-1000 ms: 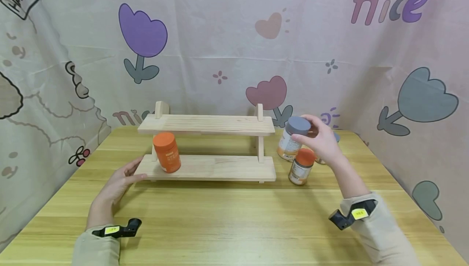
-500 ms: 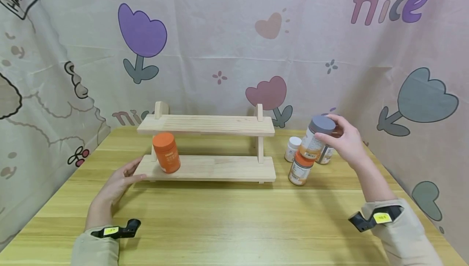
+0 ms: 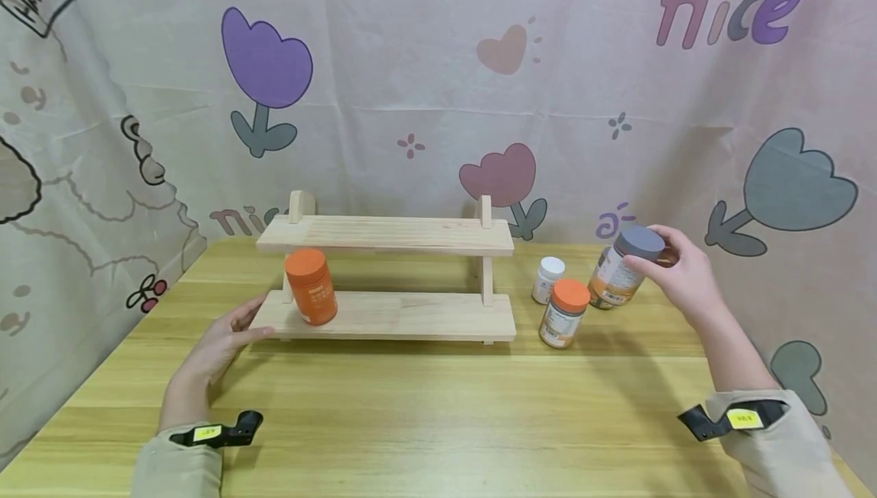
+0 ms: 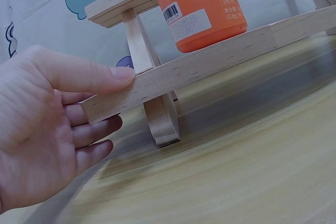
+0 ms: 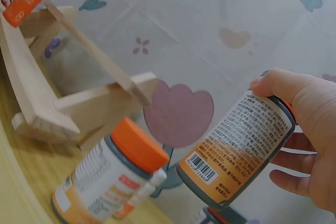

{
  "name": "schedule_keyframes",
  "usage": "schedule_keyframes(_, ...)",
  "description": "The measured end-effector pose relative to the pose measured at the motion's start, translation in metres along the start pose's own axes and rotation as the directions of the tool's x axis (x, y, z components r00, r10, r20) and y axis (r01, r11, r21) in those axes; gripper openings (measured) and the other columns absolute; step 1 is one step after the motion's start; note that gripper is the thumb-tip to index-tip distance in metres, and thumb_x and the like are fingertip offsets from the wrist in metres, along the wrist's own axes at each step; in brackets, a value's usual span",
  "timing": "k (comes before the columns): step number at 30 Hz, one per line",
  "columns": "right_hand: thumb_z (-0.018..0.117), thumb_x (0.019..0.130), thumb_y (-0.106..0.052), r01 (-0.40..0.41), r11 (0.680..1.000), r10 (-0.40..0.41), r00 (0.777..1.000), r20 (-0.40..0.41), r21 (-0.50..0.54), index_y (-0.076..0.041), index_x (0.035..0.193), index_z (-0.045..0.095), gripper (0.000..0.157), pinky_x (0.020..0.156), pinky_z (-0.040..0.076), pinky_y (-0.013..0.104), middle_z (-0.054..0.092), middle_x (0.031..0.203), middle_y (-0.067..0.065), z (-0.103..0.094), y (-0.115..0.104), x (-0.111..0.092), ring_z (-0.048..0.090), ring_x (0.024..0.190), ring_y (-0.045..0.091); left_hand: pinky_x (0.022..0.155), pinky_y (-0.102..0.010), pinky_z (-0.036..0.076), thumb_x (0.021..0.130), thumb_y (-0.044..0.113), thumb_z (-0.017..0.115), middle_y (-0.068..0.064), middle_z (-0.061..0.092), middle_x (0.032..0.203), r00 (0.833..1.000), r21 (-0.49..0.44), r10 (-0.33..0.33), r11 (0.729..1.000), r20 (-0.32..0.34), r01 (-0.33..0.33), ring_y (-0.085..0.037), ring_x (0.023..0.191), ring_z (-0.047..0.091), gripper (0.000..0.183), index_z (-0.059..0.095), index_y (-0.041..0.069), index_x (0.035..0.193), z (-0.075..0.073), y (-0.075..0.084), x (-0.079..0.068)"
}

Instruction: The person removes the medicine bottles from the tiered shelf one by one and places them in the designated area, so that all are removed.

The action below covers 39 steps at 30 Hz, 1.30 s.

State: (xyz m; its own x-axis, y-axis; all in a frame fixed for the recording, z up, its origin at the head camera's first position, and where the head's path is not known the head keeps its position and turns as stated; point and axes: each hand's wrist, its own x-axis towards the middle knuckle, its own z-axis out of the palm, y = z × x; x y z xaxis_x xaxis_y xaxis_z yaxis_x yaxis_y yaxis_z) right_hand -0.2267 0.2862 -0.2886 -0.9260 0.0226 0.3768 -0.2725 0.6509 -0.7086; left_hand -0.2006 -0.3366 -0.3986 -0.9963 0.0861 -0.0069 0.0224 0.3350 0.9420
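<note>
My right hand (image 3: 685, 273) holds a large bottle with a grey-blue lid (image 3: 620, 273) by its upper part. In the right wrist view this bottle (image 5: 239, 148) hangs tilted, its white and orange label with a barcode showing. My left hand (image 3: 215, 342) grips the left end of a two-tier wooden shelf rack (image 3: 411, 314). Seen from the left wrist, the thumb lies over the lower board (image 4: 173, 74) and the fingers curl beneath. An orange bottle (image 3: 312, 288) stands on that board near its left end.
Right of the rack, a small white bottle (image 3: 548, 282) stands behind a jar with an orange lid (image 3: 563, 317). Another dark-lidded container (image 5: 223, 216) shows at the bottom of the right wrist view. A patterned cloth (image 3: 411, 64) hangs behind the wooden table (image 3: 411, 422).
My right hand has carried the grey-lidded bottle rightward, away from the rack and past the orange-lidded jar, bringing the white bottle into sight. My left hand stays on the rack.
</note>
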Motion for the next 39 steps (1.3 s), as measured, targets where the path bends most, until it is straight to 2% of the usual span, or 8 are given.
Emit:
schedule_keyframes(3, 0.063, 0.089, -0.03, -0.026, 0.999, 0.026, 1.0, 0.015, -0.031, 0.0, 0.135, 0.036, 0.061, 0.072, 0.042, 0.018, 0.046, 0.12, 0.017, -0.002, 0.008, -0.003, 0.046, 0.097, 0.014, 0.108, -0.058, 0.007, 0.089, 0.017, 0.062, -0.025, 0.003, 0.151, 1.0, 0.0, -0.003, 1.0, -0.003, 0.003, -0.042, 0.136, 0.003, 0.08, 0.009, -0.003, 0.146, 0.0, -0.002, 0.0)
schedule_keyframes(10, 0.06, 0.09, -0.033, -0.072, 0.997, 0.075, 0.995, 0.065, -0.034, 0.002, 0.139, 0.031, 0.067, 0.082, 0.043, 0.054, 0.042, 0.126, 0.029, -0.002, 0.025, -0.012, 0.045, 0.11, 0.043, 0.108, -0.058, 0.007, 0.089, 0.017, 0.062, -0.025, 0.003, 0.151, 1.0, 0.0, -0.003, 1.0, -0.002, 0.003, -0.042, 0.136, 0.002, 0.08, 0.009, -0.003, 0.146, 0.0, -0.003, 0.001)
schedule_keyframes(12, 0.061, 0.089, -0.033, -0.077, 0.996, 0.08, 0.994, 0.069, -0.043, 0.003, 0.138, 0.032, 0.067, 0.081, 0.044, 0.052, 0.044, 0.126, 0.029, 0.0, 0.03, -0.014, 0.046, 0.11, 0.042, 0.108, -0.058, 0.008, 0.09, 0.016, 0.061, -0.024, 0.002, 0.151, 1.0, -0.007, -0.006, 1.0, 0.0, 0.006, -0.042, 0.136, 0.002, 0.08, 0.009, -0.003, 0.147, 0.0, -0.002, 0.001)
schedule_keyframes(20, 0.064, 0.088, -0.031, -0.079, 0.994, 0.085, 0.993, 0.083, -0.075, 0.004, 0.133, 0.036, 0.064, 0.065, 0.043, 0.014, 0.046, 0.121, 0.026, 0.009, 0.049, -0.022, 0.051, 0.104, 0.038, 0.107, -0.058, 0.009, 0.09, 0.015, 0.06, -0.025, 0.003, 0.151, 1.0, 0.008, 0.002, 1.0, 0.001, -0.002, -0.042, 0.136, 0.004, 0.079, 0.009, -0.003, 0.147, 0.0, -0.002, 0.0)
schedule_keyframes(23, 0.065, 0.087, -0.029, -0.072, 0.994, 0.078, 0.994, 0.078, -0.08, 0.005, 0.132, 0.038, 0.062, 0.068, 0.045, 0.019, 0.047, 0.12, 0.026, 0.012, 0.054, -0.026, 0.051, 0.104, 0.041, 0.107, -0.057, 0.009, 0.09, 0.016, 0.06, -0.025, 0.004, 0.151, 1.0, 0.016, 0.006, 1.0, -0.001, -0.006, -0.042, 0.136, 0.004, 0.078, 0.009, -0.003, 0.147, 0.0, -0.002, 0.0)
schedule_keyframes(26, 0.066, 0.086, -0.027, -0.072, 0.994, 0.078, 0.994, 0.076, -0.085, 0.007, 0.131, 0.037, 0.064, 0.077, 0.049, 0.036, 0.047, 0.12, 0.028, 0.015, 0.058, -0.028, 0.05, 0.106, 0.045, 0.107, -0.057, 0.009, 0.09, 0.016, 0.06, -0.025, 0.004, 0.151, 1.0, 0.019, 0.01, 1.0, -0.001, -0.01, -0.042, 0.136, 0.004, 0.078, 0.009, -0.003, 0.147, 0.0, -0.003, 0.0)
schedule_keyframes(30, 0.066, 0.086, -0.027, -0.09, 0.993, 0.097, 0.991, 0.089, -0.078, 0.009, 0.133, 0.034, 0.067, 0.083, 0.044, 0.057, 0.045, 0.122, 0.031, 0.018, 0.061, -0.03, 0.047, 0.108, 0.048, 0.107, -0.056, 0.009, 0.09, 0.016, 0.06, -0.025, 0.004, 0.151, 1.0, 0.022, 0.01, 1.0, 0.0, -0.01, -0.042, 0.136, 0.004, 0.078, 0.009, -0.002, 0.147, 0.0, -0.003, 0.0)
schedule_keyframes(39, 0.067, 0.086, -0.028, -0.117, 0.989, 0.126, 0.987, 0.096, -0.09, 0.011, 0.134, 0.031, 0.072, 0.086, 0.04, 0.06, 0.042, 0.125, 0.033, 0.021, 0.064, -0.034, 0.045, 0.11, 0.05, 0.108, -0.054, 0.009, 0.09, 0.016, 0.06, -0.023, 0.003, 0.151, 1.0, 0.008, 0.004, 1.0, 0.0, -0.004, -0.041, 0.137, 0.004, 0.078, 0.009, -0.002, 0.147, 0.0, -0.003, 0.001)
